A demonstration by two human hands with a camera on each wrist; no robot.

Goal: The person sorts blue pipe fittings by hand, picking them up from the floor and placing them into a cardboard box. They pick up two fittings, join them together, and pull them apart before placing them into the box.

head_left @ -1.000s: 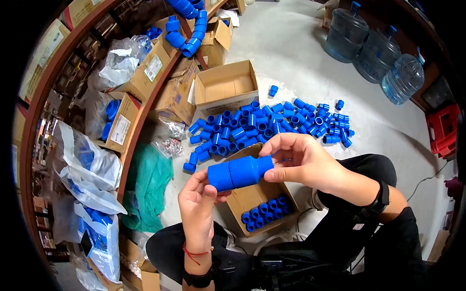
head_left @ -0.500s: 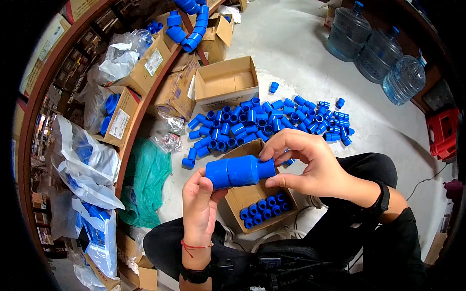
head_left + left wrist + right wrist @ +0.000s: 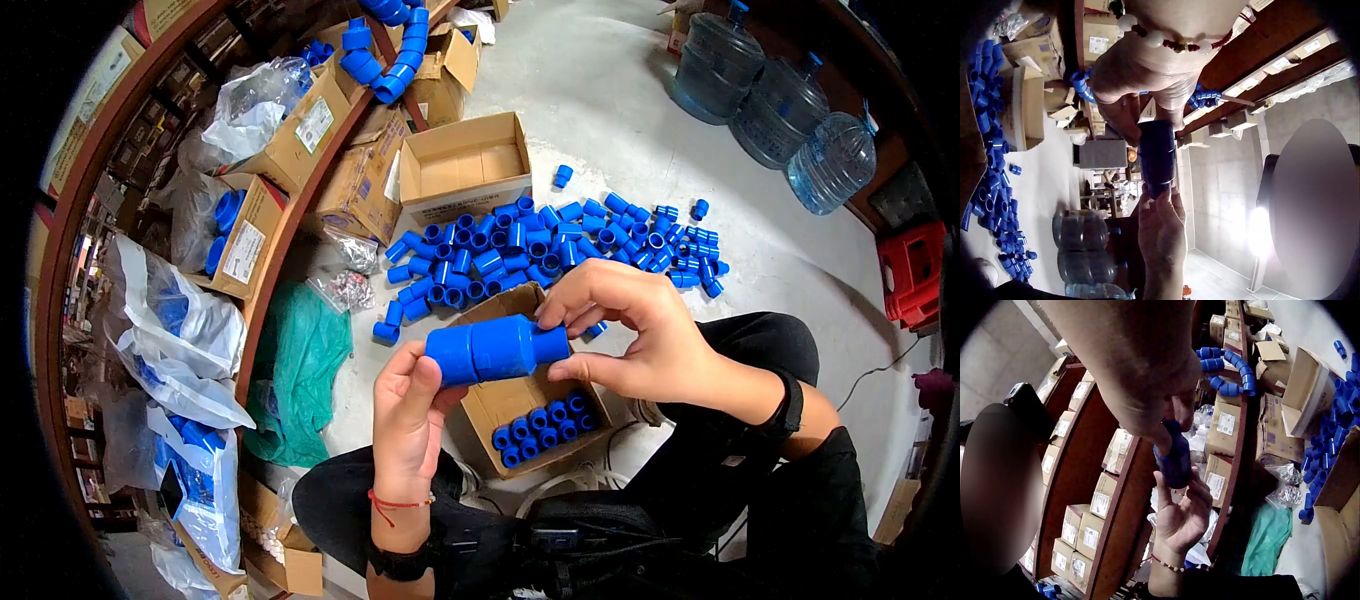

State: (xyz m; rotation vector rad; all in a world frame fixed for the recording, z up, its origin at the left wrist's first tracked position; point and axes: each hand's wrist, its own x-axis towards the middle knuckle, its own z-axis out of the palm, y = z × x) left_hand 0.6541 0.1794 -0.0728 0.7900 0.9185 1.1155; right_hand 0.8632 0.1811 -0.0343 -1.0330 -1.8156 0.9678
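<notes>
A blue pipe reducer (image 3: 495, 349), wide at one end and narrow at the other, is held level over an open cardboard box (image 3: 480, 420). My left hand (image 3: 405, 415) grips its wide end, thumb in front and fingers behind. The thumb and fingers of my right hand (image 3: 640, 335) pinch the narrow end. In the left wrist view the reducer (image 3: 1157, 153) spans both hands; in the right wrist view my left hand (image 3: 1182, 522) supports its wide end. Inside the box stand small blue fittings (image 3: 538, 418) in rows.
Many loose blue fittings (image 3: 487, 262) lie piled on the floor beyond the box. Another open carton (image 3: 465, 160) stands behind them. Shelving with boxes and bags (image 3: 180, 320) runs along the left, beside a green bag (image 3: 305, 370). Large water bottles (image 3: 770, 115) stand at the right.
Both hands keep hold of the reducer, which stays nearly in place. My right hand's fingers have shifted slightly around the narrow end. The head view has moved a little.
</notes>
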